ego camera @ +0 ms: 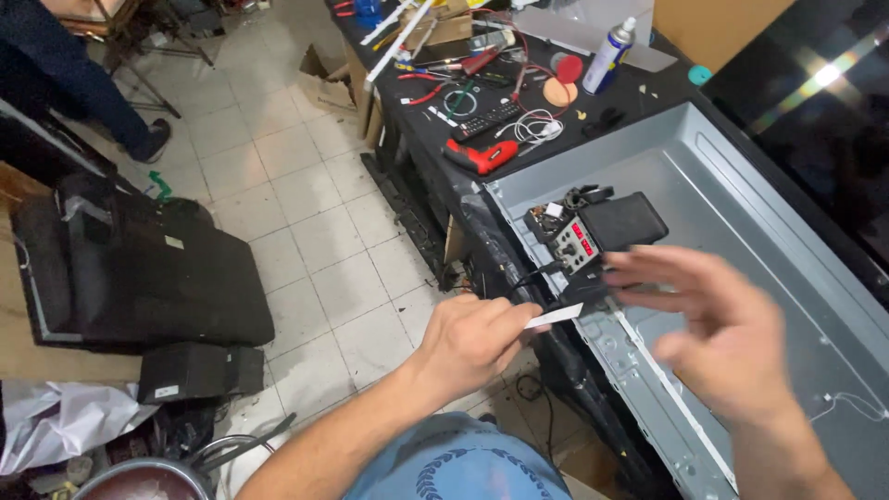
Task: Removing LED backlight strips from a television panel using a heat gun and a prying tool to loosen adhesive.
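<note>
My left hand pinches a thin white strip that points right, toward the edge of a grey metal back panel. My right hand hovers over that panel with fingers spread and blurred, holding nothing. Just beyond both hands a small black device with a red digit display sits on the panel next to a flat black box. A black cable runs from there toward my left hand.
A black workbench beyond holds a red-handled tool, a remote control, a white cable, pliers and a spray can. Black screen housings lie on the tiled floor at left. Another person's legs stand at top left.
</note>
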